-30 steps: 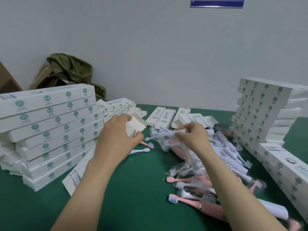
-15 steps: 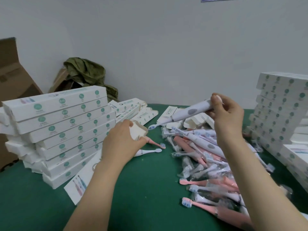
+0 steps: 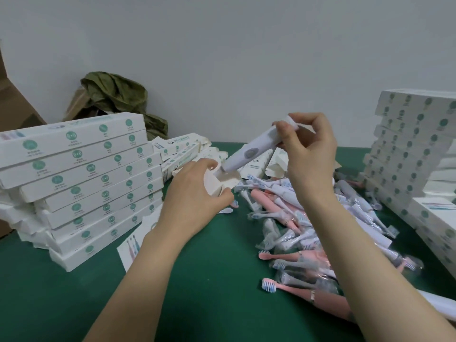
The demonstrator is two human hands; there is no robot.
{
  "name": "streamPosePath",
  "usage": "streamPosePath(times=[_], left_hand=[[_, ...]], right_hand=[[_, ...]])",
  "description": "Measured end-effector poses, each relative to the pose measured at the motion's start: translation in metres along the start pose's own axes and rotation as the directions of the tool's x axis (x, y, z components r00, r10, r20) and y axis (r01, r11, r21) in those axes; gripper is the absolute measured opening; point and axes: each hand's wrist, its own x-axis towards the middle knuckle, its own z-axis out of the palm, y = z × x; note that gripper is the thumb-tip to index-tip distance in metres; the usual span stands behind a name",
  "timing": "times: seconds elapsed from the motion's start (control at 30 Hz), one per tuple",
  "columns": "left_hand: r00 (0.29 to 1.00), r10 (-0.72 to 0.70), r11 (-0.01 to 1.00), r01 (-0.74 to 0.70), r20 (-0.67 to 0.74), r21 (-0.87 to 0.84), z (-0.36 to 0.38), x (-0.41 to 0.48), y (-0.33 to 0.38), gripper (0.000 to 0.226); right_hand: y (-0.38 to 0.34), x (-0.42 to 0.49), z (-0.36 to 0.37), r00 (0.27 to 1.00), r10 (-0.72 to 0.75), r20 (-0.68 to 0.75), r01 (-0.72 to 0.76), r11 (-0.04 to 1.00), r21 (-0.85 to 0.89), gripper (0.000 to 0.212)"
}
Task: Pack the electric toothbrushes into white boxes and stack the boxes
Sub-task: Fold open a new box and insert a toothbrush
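Head view. The left hand rests near the middle of the green bench, its fingers and thumb curled round the open end of a white box; the rest of that box runs back under the forearm toward the near left edge. The right hand is raised above the bench, its thumb and fingers pinched on the upper end of a white electric toothbrush. The toothbrush is tilted, its lower end meeting the mouth of the box, so that its brush head cannot be seen. A loose pile of toothbrushes, white and pink, many in clear wrap, lies along the right half of the bench beneath the right forearm; 1 pink toothbrush lies at its near edge. A stack of closed boxes stands by the left edge, and a second stack stands by the right edge. Flat, unfilled cartons lie along the far edge. Beyond the far left corner are a green cloth and brown cardboard, against a pale wall.
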Motion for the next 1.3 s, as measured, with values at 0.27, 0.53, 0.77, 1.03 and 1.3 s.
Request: streamPosePath(times=[0.27,0.53,0.77,1.03,1.3], left_hand=[[0.975,0.049,0.992,-0.074,-0.218,-0.104,-0.005,0.000,0.013,0.041],[0.977,0.037,0.993,-0.059,-0.209,-0.100,-0.003,-0.002,0.011,0.037],[0.988,0.064,0.995,-0.074,-0.140,-0.064,-0.003,-0.005,0.015,0.036],[0.992,0.034,0.997,-0.043,-0.121,-0.070,-0.005,-0.006,0.016,0.036],[0.957,0.145,0.972,-0.185,-0.252,-0.142,-0.001,-0.010,0.028,0.041]], right_hand=[[-0.003,-0.028,0.022,0.833,-0.116,0.541,0.326,0.893,-0.310,0.008],[0.017,-0.002,-0.017,0.885,0.324,0.335,-0.092,0.827,-0.555,0.021],[0.052,-0.030,-0.007,0.546,0.747,0.379,0.249,0.287,-0.925,0.040],[0.005,-0.004,-0.027,0.548,0.663,0.509,-0.215,0.700,-0.681,0.021],[-0.052,-0.012,-0.003,0.714,0.278,0.642,-0.549,0.791,0.268,0.031]])
